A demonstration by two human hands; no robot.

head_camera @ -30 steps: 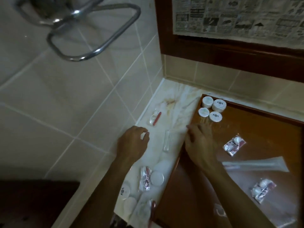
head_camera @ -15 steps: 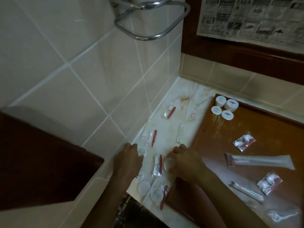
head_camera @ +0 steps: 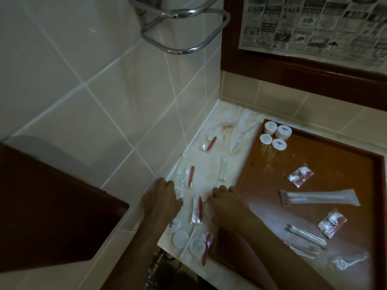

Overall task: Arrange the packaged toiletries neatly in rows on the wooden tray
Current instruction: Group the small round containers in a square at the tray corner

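Dropped back from the wooden tray [head_camera: 314, 162] now, right hand [head_camera: 227, 204] curling onto a round white pot [head_camera: 207, 209] under its fingertips, left hand [head_camera: 165, 197] likewise — more pots tray-bound.

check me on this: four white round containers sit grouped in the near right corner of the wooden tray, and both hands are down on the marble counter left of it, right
Not quite. The four white round containers sit grouped in the far left corner of the wooden tray, not the near right one; the head view shows it. The rest holds: the left hand and right hand are down on the marble counter left of it.
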